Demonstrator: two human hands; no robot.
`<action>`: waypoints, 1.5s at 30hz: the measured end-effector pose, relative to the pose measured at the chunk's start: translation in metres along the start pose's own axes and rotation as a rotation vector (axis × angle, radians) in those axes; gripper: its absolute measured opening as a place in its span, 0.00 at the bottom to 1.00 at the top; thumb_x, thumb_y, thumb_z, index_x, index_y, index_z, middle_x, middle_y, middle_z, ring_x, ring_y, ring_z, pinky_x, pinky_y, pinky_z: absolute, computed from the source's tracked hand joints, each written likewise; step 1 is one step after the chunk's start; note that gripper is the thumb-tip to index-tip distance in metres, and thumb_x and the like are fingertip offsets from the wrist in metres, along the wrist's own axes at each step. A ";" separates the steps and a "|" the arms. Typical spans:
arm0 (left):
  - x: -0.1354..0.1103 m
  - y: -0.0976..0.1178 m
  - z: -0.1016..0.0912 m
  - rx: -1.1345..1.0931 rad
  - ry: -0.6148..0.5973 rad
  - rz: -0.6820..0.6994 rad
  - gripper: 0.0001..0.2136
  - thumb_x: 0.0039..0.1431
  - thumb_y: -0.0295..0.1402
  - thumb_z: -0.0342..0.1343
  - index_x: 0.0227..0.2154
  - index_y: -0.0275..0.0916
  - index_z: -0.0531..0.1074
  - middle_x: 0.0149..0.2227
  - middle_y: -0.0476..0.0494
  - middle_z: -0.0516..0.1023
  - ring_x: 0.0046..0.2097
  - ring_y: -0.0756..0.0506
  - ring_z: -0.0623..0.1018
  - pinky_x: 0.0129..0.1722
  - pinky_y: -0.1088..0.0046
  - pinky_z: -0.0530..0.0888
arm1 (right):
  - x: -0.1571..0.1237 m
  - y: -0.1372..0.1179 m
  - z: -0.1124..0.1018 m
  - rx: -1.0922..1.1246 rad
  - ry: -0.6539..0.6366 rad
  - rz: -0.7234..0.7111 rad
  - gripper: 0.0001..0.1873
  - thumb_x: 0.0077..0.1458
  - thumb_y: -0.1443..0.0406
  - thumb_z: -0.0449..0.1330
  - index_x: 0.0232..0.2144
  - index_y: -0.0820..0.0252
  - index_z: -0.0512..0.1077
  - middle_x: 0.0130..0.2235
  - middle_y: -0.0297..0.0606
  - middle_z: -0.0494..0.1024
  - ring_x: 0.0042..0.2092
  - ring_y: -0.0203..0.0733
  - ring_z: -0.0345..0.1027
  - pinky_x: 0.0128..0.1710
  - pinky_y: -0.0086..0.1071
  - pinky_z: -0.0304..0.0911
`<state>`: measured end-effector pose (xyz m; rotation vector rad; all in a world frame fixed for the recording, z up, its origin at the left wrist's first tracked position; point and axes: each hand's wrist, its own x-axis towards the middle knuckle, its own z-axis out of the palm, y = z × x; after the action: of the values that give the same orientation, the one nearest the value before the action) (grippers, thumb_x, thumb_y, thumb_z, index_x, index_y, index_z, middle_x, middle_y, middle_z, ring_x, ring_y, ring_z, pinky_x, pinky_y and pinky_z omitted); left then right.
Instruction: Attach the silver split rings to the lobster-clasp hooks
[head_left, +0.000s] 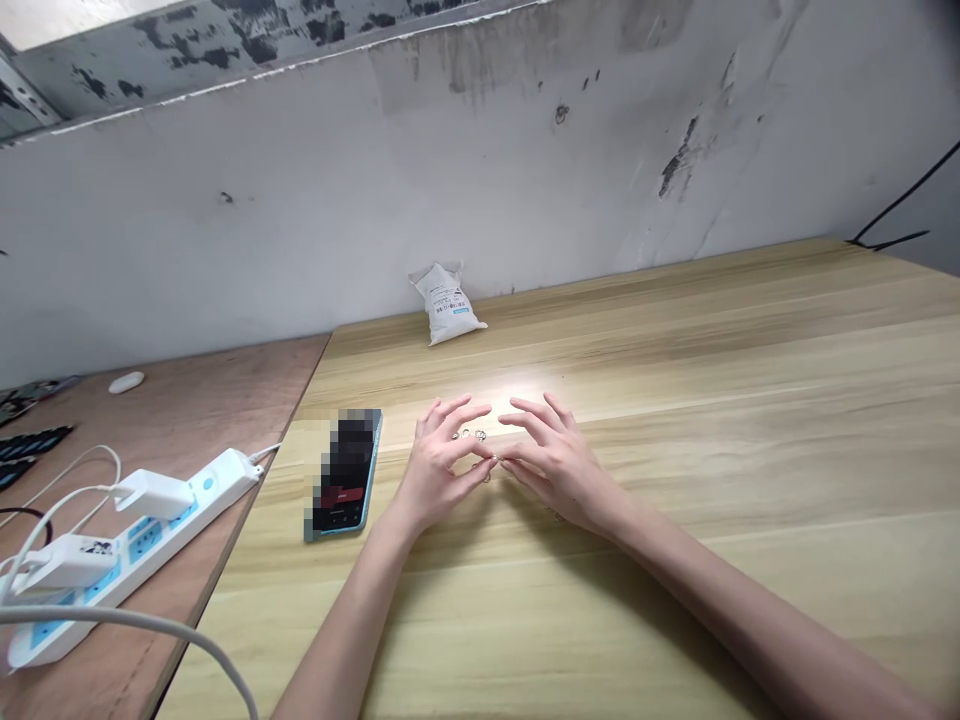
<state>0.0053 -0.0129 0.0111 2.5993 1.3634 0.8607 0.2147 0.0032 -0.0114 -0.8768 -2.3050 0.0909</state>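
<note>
**Left grip (439,470) and right grip (555,465) open above small metal rings (469,434) on the wooden table (712,480).**
Both stand apart, curved, with the rings lying between and beneath them. A phone (346,475) lies just left; a white bag (448,305) sits against the wall (300,230).

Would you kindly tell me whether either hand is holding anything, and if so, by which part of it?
The left hand and right hand nearly meet at the fingertips beside small silver metal rings; whether either pinches one cannot be told.
</note>
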 end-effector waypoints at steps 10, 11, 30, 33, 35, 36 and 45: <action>-0.003 -0.014 -0.006 0.305 0.068 0.027 0.06 0.60 0.28 0.56 0.27 0.42 0.74 0.55 0.47 0.75 0.63 0.38 0.67 0.65 0.44 0.53 | 0.000 -0.001 0.000 0.125 0.005 -0.017 0.09 0.64 0.67 0.53 0.40 0.56 0.74 0.46 0.41 0.76 0.57 0.47 0.63 0.61 0.52 0.51; -0.005 -0.022 -0.010 0.309 0.092 -0.031 0.06 0.60 0.30 0.57 0.28 0.43 0.74 0.54 0.45 0.76 0.62 0.37 0.67 0.64 0.44 0.55 | 0.001 0.003 -0.002 0.132 -0.011 -0.007 0.09 0.64 0.67 0.53 0.40 0.56 0.74 0.45 0.41 0.76 0.56 0.47 0.63 0.59 0.50 0.53; -0.011 -0.020 -0.012 0.003 -0.257 -0.060 0.04 0.59 0.32 0.59 0.36 0.45 0.78 0.59 0.43 0.69 0.66 0.37 0.60 0.61 0.47 0.63 | 0.003 0.022 -0.058 0.337 -0.762 0.394 0.03 0.51 0.67 0.60 0.29 0.57 0.74 0.23 0.27 0.68 0.24 0.31 0.57 0.24 0.28 0.47; -0.010 -0.019 -0.008 0.021 -0.251 -0.042 0.04 0.60 0.34 0.58 0.34 0.46 0.78 0.58 0.44 0.70 0.65 0.38 0.61 0.60 0.47 0.64 | 0.001 0.020 -0.053 0.347 -0.748 0.385 0.04 0.50 0.67 0.59 0.29 0.57 0.74 0.23 0.27 0.69 0.24 0.31 0.58 0.24 0.27 0.48; -0.010 -0.019 -0.005 0.038 -0.228 -0.025 0.04 0.60 0.34 0.58 0.33 0.46 0.79 0.57 0.45 0.72 0.64 0.38 0.62 0.59 0.48 0.65 | 0.001 0.019 -0.050 0.365 -0.750 0.381 0.04 0.50 0.67 0.59 0.28 0.57 0.74 0.23 0.28 0.72 0.24 0.32 0.60 0.24 0.27 0.49; -0.009 -0.019 -0.003 0.044 -0.217 -0.015 0.04 0.60 0.34 0.59 0.32 0.45 0.79 0.56 0.45 0.72 0.64 0.38 0.63 0.59 0.49 0.65 | 0.000 0.018 -0.049 0.369 -0.752 0.379 0.04 0.50 0.68 0.59 0.28 0.58 0.74 0.24 0.28 0.73 0.25 0.32 0.61 0.24 0.27 0.50; -0.006 -0.012 0.006 0.082 -0.177 0.008 0.04 0.59 0.35 0.59 0.30 0.44 0.77 0.52 0.46 0.76 0.61 0.38 0.67 0.61 0.49 0.62 | 0.002 0.014 -0.047 0.337 -0.766 0.401 0.03 0.45 0.70 0.60 0.24 0.58 0.72 0.24 0.30 0.75 0.25 0.33 0.63 0.24 0.26 0.52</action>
<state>-0.0028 -0.0098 -0.0008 2.6684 1.3684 0.5709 0.2498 0.0074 0.0225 -1.2548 -2.6092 1.1258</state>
